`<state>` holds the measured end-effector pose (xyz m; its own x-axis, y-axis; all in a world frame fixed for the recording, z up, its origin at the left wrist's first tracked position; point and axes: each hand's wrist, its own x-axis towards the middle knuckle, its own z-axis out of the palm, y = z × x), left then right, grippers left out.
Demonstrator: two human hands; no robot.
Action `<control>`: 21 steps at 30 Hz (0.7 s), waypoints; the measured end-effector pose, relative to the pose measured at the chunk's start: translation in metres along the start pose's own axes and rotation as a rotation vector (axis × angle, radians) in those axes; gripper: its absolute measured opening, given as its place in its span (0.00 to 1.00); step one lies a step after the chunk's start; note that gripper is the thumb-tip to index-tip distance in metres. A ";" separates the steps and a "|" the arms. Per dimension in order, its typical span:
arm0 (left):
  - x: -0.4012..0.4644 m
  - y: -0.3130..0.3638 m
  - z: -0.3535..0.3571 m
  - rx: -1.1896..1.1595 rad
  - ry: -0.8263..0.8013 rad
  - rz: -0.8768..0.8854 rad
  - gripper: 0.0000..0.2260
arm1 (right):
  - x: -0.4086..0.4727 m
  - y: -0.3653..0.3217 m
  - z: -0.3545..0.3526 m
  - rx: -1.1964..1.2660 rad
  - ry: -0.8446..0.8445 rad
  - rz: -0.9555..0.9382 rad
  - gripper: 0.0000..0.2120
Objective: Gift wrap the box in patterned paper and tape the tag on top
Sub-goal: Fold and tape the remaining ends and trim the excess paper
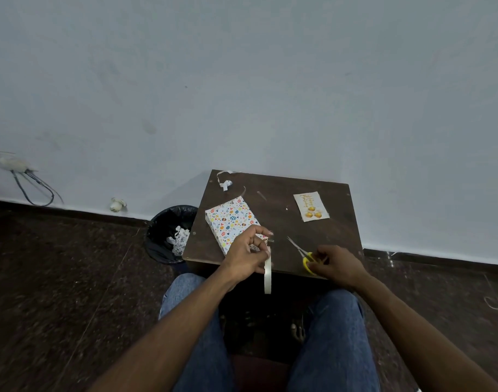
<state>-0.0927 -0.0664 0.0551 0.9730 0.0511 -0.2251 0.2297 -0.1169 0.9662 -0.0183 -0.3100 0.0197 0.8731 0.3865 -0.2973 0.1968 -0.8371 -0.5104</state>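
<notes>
Head view: your table (273, 219) holds the wrapped box (231, 220) at its left, long axis running from the far edge toward your left hand, and the tag (311, 206) lies well apart at the far right, nearer your right hand. Your left hand (246, 254), at the box's near end, pinches the tape roll (267, 271) hanging edge-on, wrist level over the table's front edge. Your right hand (336, 264) curls round the scissors (304, 256), blades pointing toward the tape. Judged from this, cutting tape comes next; the tag must cross leftward onto the box.
</notes>
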 end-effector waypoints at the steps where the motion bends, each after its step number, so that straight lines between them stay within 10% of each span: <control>1: 0.000 0.000 0.000 0.001 0.002 0.000 0.17 | 0.002 0.002 0.001 -0.124 0.042 0.052 0.13; 13: -0.001 0.000 0.005 0.002 0.055 0.020 0.16 | 0.024 0.001 0.021 0.127 0.103 0.366 0.05; 21: 0.008 -0.004 0.014 -0.109 0.198 0.029 0.15 | -0.010 -0.060 0.016 0.493 -0.063 -0.194 0.08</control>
<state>-0.0853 -0.0795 0.0479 0.9532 0.2446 -0.1779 0.1869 -0.0139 0.9823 -0.0457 -0.2575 0.0406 0.8098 0.5515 -0.2000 0.1057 -0.4725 -0.8750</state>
